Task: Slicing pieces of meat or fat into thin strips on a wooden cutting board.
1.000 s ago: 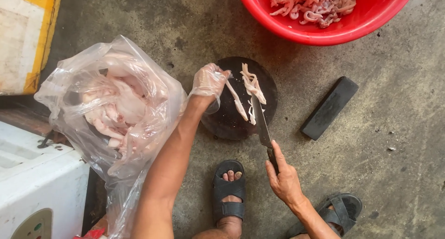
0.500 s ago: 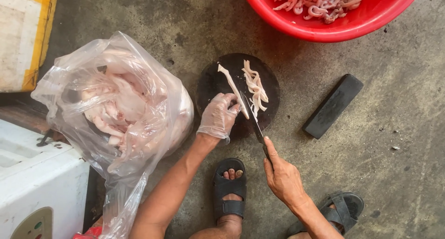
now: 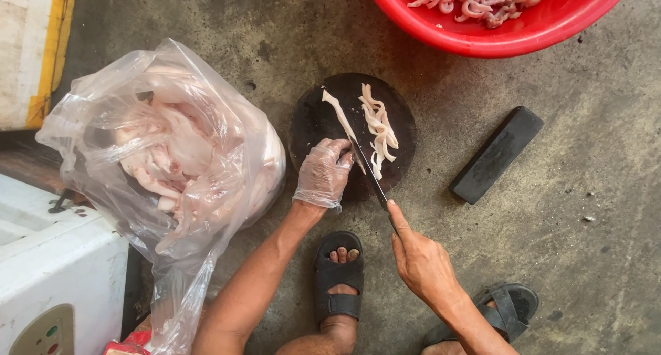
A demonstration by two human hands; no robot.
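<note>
A few strips (image 3: 379,124) lie cut on the board (image 3: 313,121); right hand (image 3: 421,260) grips the knife (image 3: 368,172), gloved left hand (image 3: 322,174) pins one strip (image 3: 339,112); the bag (image 3: 165,155) is full

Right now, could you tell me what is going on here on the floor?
A person crouches over a round dark cutting board on the concrete floor. The gloved left hand pins a pale strip of meat while the bare right hand draws a knife along it. More cut strips lie on the board. A red basin of pieces sits above, a clear bag of raw meat at the left, a dark sharpening block at the right.
</note>
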